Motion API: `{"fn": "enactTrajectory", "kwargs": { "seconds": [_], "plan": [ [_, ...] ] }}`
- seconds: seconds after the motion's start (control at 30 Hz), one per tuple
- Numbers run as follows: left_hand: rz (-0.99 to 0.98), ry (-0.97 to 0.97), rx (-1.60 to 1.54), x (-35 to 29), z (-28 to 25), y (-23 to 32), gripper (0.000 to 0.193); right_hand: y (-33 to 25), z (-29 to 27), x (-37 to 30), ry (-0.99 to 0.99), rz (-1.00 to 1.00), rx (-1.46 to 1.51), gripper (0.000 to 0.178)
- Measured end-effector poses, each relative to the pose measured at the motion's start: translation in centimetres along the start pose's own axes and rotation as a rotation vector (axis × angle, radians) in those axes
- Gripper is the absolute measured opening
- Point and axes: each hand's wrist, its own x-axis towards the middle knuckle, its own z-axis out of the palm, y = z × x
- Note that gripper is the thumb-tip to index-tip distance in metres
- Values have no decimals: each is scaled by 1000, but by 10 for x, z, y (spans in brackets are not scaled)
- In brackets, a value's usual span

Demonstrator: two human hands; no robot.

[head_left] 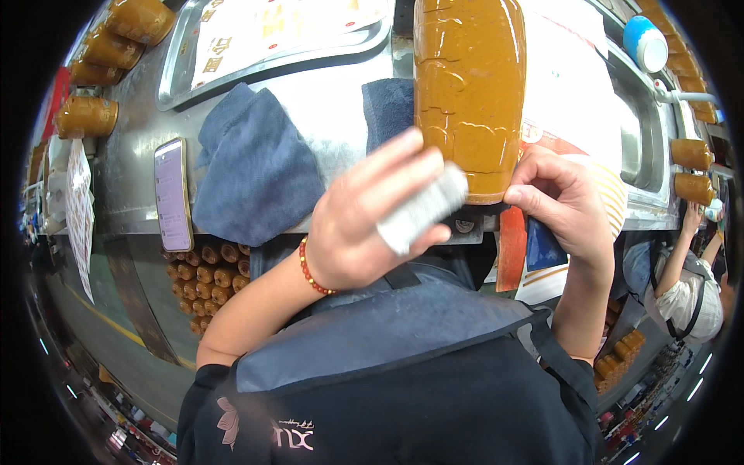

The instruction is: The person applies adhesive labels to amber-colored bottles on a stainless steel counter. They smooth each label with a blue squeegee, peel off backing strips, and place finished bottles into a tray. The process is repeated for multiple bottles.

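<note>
A large glossy brown jar [470, 101] lies with one end toward me at the table's front edge. My left hand [353, 213], blurred by motion and with a red beaded bracelet at the wrist, is closed around a small whitish-grey block [425, 208] just left of the jar's near end. Thumb and forefinger of my right hand [562, 198] pinch together at the jar's near right corner; what they grip, if anything, is hidden. A red strip [511, 248] and a dark blue piece [545, 246] hang beneath that hand.
Left of the jar lie a crumpled blue cloth [260, 163], a phone [172, 194] and a metal tray [182, 58] with printed sheets [287, 31]. A second blue cloth [387, 108] touches the jar. At right are a sink [655, 182] and a co-worker [690, 291].
</note>
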Motion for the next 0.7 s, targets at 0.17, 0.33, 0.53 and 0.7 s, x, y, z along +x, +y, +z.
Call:
{"fn": "enactTrajectory", "kwargs": {
  "seconds": [0.17,0.33,0.53,0.7],
  "plan": [
    [116,-36,87,6,1,3,32,4,0,2,-21,-11,11,15],
    [234,-59,324,16,7,5,36,8,0,2,3,-55,17,14],
    [102,45,198,45,30,9,45,7,1,-2,44,-86,90,14],
    [-83,5,130,49,23,6,76,-3,-5,-11,51,-90,-1,16]
  ]
}}
